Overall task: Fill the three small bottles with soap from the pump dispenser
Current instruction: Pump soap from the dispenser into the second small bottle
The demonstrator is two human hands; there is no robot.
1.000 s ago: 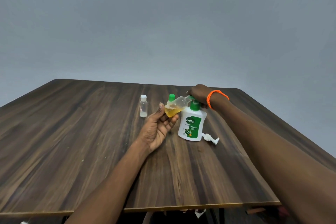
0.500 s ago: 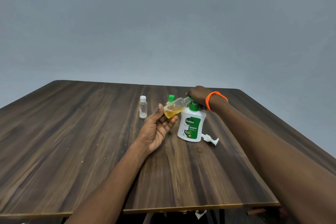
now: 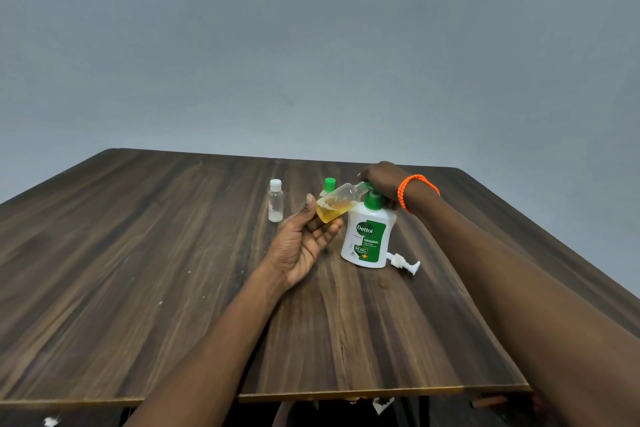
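Dark wood-grain table (image 3: 173, 288) carries everything. On it stands the white plastic soap dispenser (image 3: 367, 241), green label reading "Dettol", "ORIGINAL", "99.99%". Your right hand (image 3: 382, 180) is curled round its green pump top. Your left hand (image 3: 304, 243) cradles the small clear bottle (image 3: 337, 204), tilted, mouth at the pump, part-filled with amber soap. Judged light, thin-walled, slippery if soaped; hold it low on the body. Two small bottles behind: white-capped (image 3: 276, 201), green-capped (image 3: 329, 184). A loose white pump head (image 3: 403, 262) lies beside the dispenser.
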